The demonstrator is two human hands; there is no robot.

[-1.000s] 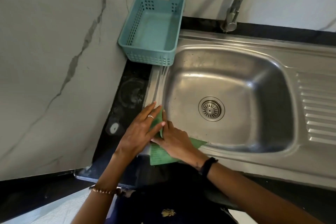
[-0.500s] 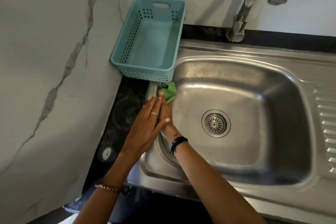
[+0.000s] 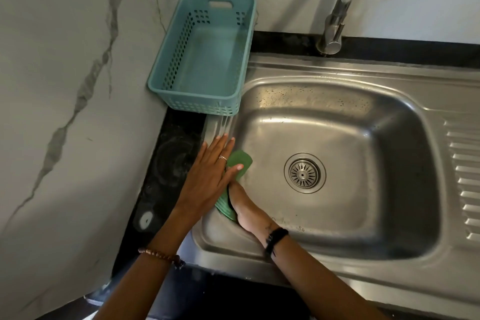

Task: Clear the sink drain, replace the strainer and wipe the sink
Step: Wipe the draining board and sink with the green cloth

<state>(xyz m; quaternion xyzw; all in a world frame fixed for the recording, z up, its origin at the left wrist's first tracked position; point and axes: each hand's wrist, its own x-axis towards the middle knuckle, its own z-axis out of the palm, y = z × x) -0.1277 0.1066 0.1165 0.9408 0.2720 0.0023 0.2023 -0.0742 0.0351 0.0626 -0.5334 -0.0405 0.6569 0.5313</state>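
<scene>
Right hand (image 3: 242,205) was pressing one green ribbed cleaning cloth (image 3: 240,161) against the left inner wall of the single stainless-steel sink basin (image 3: 389,117); its fingers were hidden under the cloth and left hand, so their curl could not be told. Left hand (image 3: 211,171) lay flat, fingers straight, over the cloth and sink rim, gripping nothing. Cloth's long axis ran along the wall, away from the wrist. One round metal strainer (image 3: 304,173) sat in the drain, to the right of both hands, nearer the right. One teal perforated plastic basket (image 3: 205,109) stood beyond the fingertips.
</scene>
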